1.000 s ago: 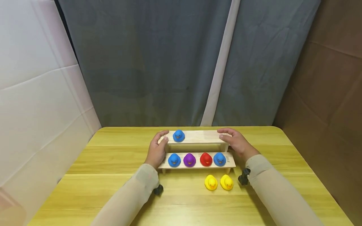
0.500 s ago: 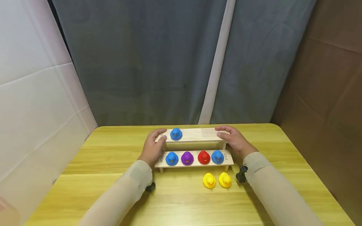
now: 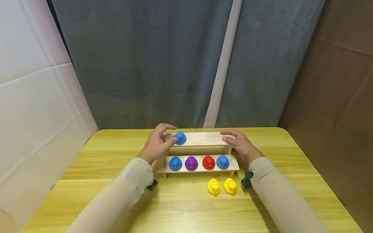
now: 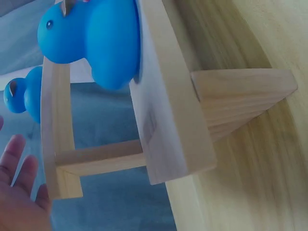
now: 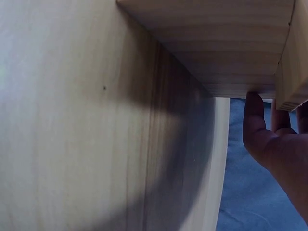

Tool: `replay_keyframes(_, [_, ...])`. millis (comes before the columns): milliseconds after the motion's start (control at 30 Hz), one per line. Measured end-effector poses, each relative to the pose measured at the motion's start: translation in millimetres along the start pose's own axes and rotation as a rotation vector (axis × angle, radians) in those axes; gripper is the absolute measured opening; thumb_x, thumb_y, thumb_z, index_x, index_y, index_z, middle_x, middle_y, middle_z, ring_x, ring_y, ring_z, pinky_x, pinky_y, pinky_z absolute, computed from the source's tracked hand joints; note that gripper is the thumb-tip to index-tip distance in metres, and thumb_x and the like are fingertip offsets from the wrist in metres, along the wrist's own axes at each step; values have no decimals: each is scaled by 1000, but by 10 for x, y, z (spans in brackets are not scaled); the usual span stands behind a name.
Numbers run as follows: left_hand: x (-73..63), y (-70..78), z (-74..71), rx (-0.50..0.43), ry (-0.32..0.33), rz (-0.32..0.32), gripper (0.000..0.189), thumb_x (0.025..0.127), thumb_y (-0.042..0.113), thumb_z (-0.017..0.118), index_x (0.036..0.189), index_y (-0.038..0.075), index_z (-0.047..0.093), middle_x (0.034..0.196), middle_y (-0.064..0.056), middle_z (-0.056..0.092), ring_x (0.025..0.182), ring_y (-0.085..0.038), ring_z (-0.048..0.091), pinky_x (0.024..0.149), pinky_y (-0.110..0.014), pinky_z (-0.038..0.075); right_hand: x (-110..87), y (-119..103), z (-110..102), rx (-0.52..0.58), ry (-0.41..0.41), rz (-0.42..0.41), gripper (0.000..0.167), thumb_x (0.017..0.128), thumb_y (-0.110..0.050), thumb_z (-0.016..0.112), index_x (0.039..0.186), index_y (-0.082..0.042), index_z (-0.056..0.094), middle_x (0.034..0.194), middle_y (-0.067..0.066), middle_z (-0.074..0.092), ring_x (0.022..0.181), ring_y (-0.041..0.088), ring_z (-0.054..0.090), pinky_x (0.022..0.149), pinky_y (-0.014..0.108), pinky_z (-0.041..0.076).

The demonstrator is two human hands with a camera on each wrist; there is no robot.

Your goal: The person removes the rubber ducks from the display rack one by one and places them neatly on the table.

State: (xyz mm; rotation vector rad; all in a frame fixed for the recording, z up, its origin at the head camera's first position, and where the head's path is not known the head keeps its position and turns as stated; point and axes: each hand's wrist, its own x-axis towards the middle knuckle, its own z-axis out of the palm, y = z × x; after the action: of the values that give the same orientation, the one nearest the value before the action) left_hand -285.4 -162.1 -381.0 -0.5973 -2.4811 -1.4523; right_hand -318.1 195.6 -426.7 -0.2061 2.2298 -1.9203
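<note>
A two-tier wooden display stand (image 3: 204,138) stands towards the back of the table. One blue rubber duck (image 3: 181,139) sits at the left of its upper tier. On the lower tier are a blue duck (image 3: 175,164), a purple duck (image 3: 191,163), a red duck (image 3: 208,162) and another blue duck (image 3: 222,162). My left hand (image 3: 154,145), fingers spread, is beside the upper blue duck and clasps nothing; the left wrist view shows its fingers (image 4: 12,156) apart from the stand. My right hand (image 3: 244,146) grips the upper tier's right end, fingers (image 5: 255,115) bent against the wood.
Two yellow rubber ducks (image 3: 214,186) sit on the table (image 3: 180,207) in front of the stand, right of the middle. A grey curtain (image 3: 140,64) hangs behind the table. White cloth (image 3: 38,97) borders the left, brown cloth (image 3: 329,106) the right.
My left hand has come off the upper tier's left end and moved up and inward towards the blue duck. The right hand stays at its end. The view has shifted slightly.
</note>
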Motion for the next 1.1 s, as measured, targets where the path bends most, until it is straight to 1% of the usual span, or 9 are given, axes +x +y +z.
replay_keyframes(100, [23,33,26,25,-37,-15,35,96,21,76,129,15,68,136,-5,59,137,-29,52,119,-58,39,-1,-2,4,3,10,8,44,107,-24,62,145,-4,56,150,23,53,123,34,61,116,59,44])
replay_keyframes(267, [42,23,59,84,-62,-52,34,96,25,76,128,16,68,137,-3,59,136,-30,53,120,-55,40,-13,-9,12,13,14,10,44,106,-22,62,145,-3,56,149,24,54,121,34,62,115,60,44])
replay_keyframes(400, [54,9,66,129,-81,-75,35,96,29,75,129,18,67,139,-2,58,135,-29,53,119,-54,41,-22,-15,10,6,14,13,44,106,-23,62,145,-4,56,151,23,53,123,35,61,116,59,44])
replay_keyframes(633, [70,-1,65,157,-85,-84,36,96,29,75,128,15,68,138,-5,59,133,-31,55,119,-55,41,8,8,12,6,11,19,45,106,-25,62,146,-5,56,152,23,52,128,38,60,117,59,43])
replay_keyframes(867, [88,8,78,194,-85,-87,31,96,29,76,122,14,69,136,-5,60,132,-31,56,119,-53,42,16,-5,43,0,17,13,45,106,-25,62,147,-6,56,152,22,53,127,35,61,116,57,45])
replay_keyframes(967, [78,45,84,184,-78,-111,31,96,30,77,121,14,68,137,-5,59,134,-31,55,120,-53,41,18,-5,45,-3,22,10,44,106,-25,62,146,-6,57,151,22,54,125,35,61,115,55,46])
replay_keyframes(1100, [48,119,91,152,-57,-130,32,95,30,79,121,15,68,136,-5,59,138,-32,53,121,-56,39,13,-8,44,-5,20,12,43,106,-25,62,145,-6,57,152,21,53,128,36,60,116,56,45])
